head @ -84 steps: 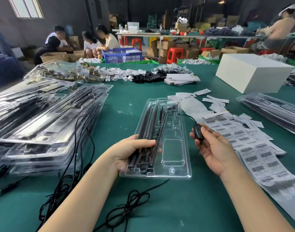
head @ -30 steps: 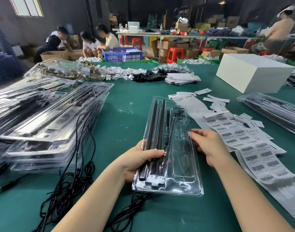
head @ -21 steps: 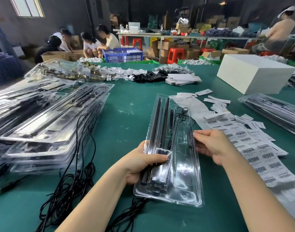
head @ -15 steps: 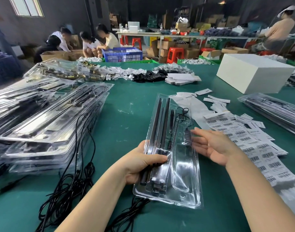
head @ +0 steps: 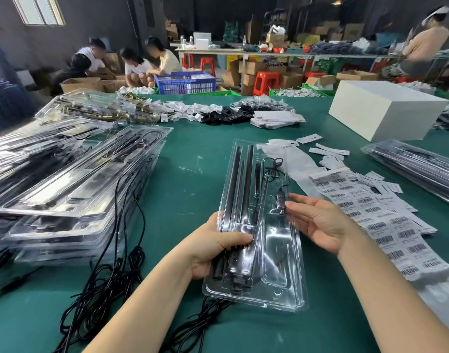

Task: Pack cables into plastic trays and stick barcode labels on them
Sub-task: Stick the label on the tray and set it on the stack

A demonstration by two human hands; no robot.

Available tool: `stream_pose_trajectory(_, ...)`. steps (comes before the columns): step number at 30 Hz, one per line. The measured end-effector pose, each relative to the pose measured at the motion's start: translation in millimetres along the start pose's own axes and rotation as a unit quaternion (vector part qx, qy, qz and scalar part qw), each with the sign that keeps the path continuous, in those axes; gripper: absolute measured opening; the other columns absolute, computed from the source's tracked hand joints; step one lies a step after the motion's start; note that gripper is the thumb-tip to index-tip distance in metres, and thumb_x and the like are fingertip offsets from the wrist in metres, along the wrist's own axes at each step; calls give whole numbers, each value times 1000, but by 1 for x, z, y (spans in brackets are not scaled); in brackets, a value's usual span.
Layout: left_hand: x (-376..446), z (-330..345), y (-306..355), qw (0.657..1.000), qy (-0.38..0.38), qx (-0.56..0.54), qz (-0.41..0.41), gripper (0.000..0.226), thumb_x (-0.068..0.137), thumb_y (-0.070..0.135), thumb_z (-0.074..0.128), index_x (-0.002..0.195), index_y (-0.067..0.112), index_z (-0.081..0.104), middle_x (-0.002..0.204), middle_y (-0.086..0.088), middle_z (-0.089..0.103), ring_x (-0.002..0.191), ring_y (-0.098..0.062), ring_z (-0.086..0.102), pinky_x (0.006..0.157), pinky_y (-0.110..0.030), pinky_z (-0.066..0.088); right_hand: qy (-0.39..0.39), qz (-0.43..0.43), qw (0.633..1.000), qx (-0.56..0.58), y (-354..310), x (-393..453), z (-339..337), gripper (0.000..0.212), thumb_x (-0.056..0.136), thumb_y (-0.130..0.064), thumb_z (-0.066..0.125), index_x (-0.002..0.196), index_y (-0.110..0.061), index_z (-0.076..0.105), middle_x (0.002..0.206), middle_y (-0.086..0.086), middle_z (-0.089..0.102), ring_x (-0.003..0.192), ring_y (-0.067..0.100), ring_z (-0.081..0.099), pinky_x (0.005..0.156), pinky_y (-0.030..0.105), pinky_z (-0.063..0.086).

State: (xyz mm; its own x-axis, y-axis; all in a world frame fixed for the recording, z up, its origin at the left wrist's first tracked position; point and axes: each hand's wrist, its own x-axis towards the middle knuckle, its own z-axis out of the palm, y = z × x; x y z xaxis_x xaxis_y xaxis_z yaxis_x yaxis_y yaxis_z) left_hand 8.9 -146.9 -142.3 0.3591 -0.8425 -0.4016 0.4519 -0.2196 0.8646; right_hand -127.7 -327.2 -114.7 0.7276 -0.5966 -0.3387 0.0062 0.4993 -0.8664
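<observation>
Both forearms are bare right up to the frame edge, no sleeves showing. Left hand (head: 213, 244) and right hand (head: 322, 225): no gloves, rings or watch.

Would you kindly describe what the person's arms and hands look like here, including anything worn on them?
Both forearms are bare up to the frame's lower edge: no sleeves show. The left hand and right hand wear no gloves, and no rings, watch or bracelets are visible on the fingers and wrists that show. The thumbnail on the left hand looks short and unpainted.
</observation>
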Motion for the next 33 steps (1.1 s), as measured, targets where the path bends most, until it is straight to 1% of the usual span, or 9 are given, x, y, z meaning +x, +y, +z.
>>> stream_pose_trajectory(3, 0, -1, -1, 1000, 3, -1, 3, 57, 77, -2, 75, 122, 19, 47, 103, -18, 66, 76, -29, 70, 63, -44, 58, -25, 7, 1000, 11, -4, -4, 0, 36, 85, 5, 58, 119, -4, 58, 81, 7, 75, 66, 12, 71, 55, 23, 58)
stream_pose_trajectory(8, 0, -2, -1, 1000, 14, 0, 2, 60, 74, 0, 77, 121, 22, 48, 106, -22, 67, 78, -32, 70, 66, -50, 58, -30, 1, 999, 10, -1, -7, 0, 43, 87, 9, 55, 129, -1, 53, 98, 13, 70, 71, 15, 69, 64, 24, 58)
stream_pose_trajectory(13, -1, 0, -1, 1000, 14, -11, 11, 57, 76, -4, 74, 122, 18, 47, 104, -20, 66, 73, -29, 69, 57, -39, 57, -12, -22, 999, 48, 4, -7, 5, 48, 86, 19, 49, 130, 1, 51, 105, 15, 69, 74, 15, 71, 66, 21, 59)
stream_pose_trajectory(18, -2, 1, -3, 1000, 12, -4, 22, 57, 76, -5, 74, 120, 20, 47, 112, -23, 63, 80, -34, 67, 71, -49, 58, -26, -14, 999, 40, 2, -11, 7, 50, 87, 18, 47, 131, -4, 46, 97, 13, 71, 75, 22, 71, 62, 34, 61)
stream_pose_trajectory(21, -2, 1, -3, 1000, 14, -1, 23, 56, 76, -4, 74, 119, 21, 49, 111, -22, 64, 81, -34, 67, 76, -51, 57, -27, 4, 998, 52, 3, -11, 9, 54, 79, 16, 55, 128, -4, 47, 98, 16, 68, 71, 24, 71, 56, 33, 60)
stream_pose_trajectory(24, 0, 0, -3, 999, 21, 12, 26, 56, 77, -4, 74, 121, 18, 47, 113, -22, 64, 89, -37, 68, 77, -53, 57, -7, 1, 999, 54, 10, -11, 14, 65, 68, 16, 63, 128, -3, 48, 107, 18, 66, 79, 25, 69, 62, 29, 61)
stream_pose_trajectory(26, 0, 0, -3, 999, 21, 11, 26, 57, 77, -4, 74, 122, 18, 46, 113, -23, 65, 95, -39, 67, 80, -56, 55, 4, -6, 998, 66, 12, -10, 17, 72, 59, 14, 65, 127, -2, 50, 104, 19, 67, 82, 25, 68, 70, 29, 60)
stream_pose_trajectory(30, -2, 1, -3, 1000, 17, -1, 24, 59, 76, -4, 74, 123, 20, 46, 112, -22, 66, 89, -37, 68, 73, -51, 58, 2, -2, 996, 86, 12, -9, 18, 60, 64, 17, 62, 120, -2, 54, 84, 14, 72, 75, 22, 70, 70, 28, 59)
stream_pose_trajectory(33, -2, 1, -3, 1000, 17, -1, 26, 57, 77, -3, 74, 121, 21, 48, 109, -20, 68, 86, -35, 69, 67, -46, 58, -16, 0, 994, 110, 10, -9, 15, 58, 64, 16, 59, 118, -6, 54, 85, 12, 71, 77, 23, 70, 88, 36, 54)
